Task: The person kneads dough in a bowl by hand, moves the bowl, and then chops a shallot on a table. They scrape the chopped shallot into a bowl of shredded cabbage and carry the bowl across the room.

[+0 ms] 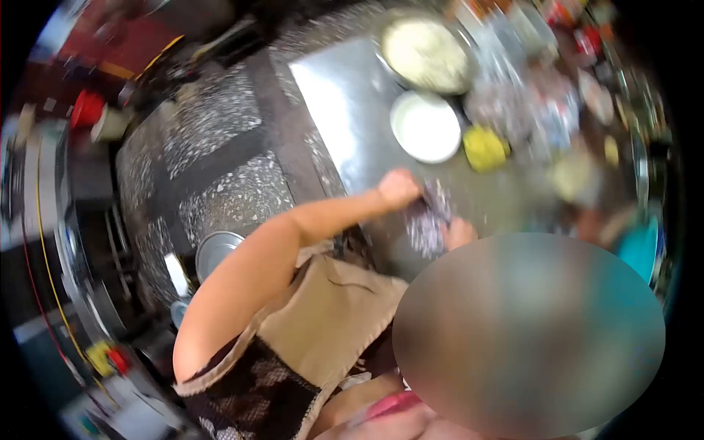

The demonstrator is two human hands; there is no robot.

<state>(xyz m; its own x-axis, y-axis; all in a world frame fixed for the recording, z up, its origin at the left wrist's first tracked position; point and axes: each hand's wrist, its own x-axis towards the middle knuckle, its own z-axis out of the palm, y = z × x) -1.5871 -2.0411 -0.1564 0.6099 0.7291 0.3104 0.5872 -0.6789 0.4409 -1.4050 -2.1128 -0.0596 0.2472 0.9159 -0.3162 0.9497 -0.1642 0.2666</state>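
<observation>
A dark, narrow knife (435, 205), blurred by motion, spans the gap between my two hands over a heap of chopped whitish-purple pieces (427, 232). My left hand (400, 188) is closed in a fist at the knife's upper-left end. At its lower-right end, my right hand (460, 233) has its fingers pressed together; part of that hand is hidden by a large blurred oval. The pieces lie on a shiny metal surface (341, 110). Just beyond them are a round white bowl (425, 127) and a yellow bundle (485, 148).
A metal basin (427, 55) of pale, lumpy contents stands past the white bowl. Clear plastic bags (524, 103) crowd the right side. Left of the work surface is a speckled stone floor (235, 194) with a round metal lid or vessel (218, 251). A teal item (636, 249) is at far right.
</observation>
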